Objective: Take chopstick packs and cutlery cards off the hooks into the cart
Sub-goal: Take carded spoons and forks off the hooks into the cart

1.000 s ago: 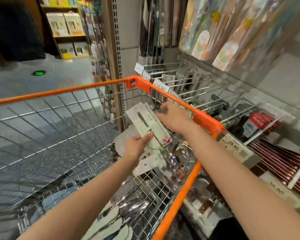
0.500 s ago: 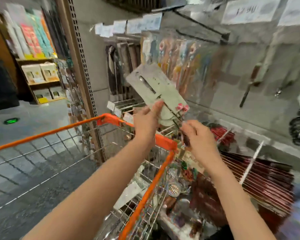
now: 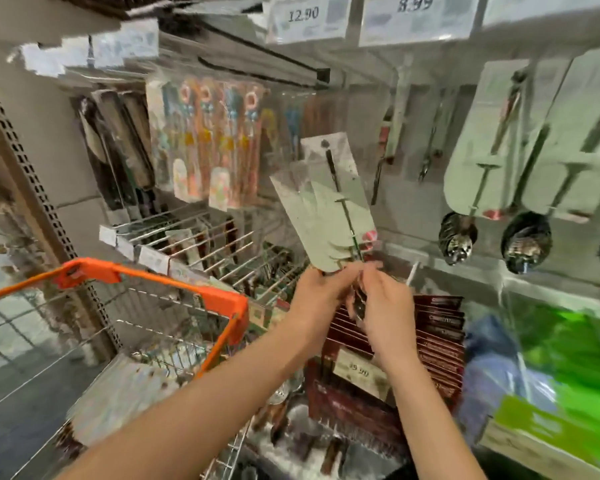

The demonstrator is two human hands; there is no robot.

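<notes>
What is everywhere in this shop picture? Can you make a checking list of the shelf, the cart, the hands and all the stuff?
Surface: wire shelf with hooks, beside the cart.
Job's things: pale cutlery cards held up in a fan; more spoon cards hang on the right; colourful chopstick packs hang on the left.
Clutter: dark red packs below the hands; green packaging, blurred.
Grippers: left hand grips the cards' lower end; right hand pinches something there, unclear what.
Cables: nothing seen.
Surroundings: price tags overhead, grey shop floor.
</notes>
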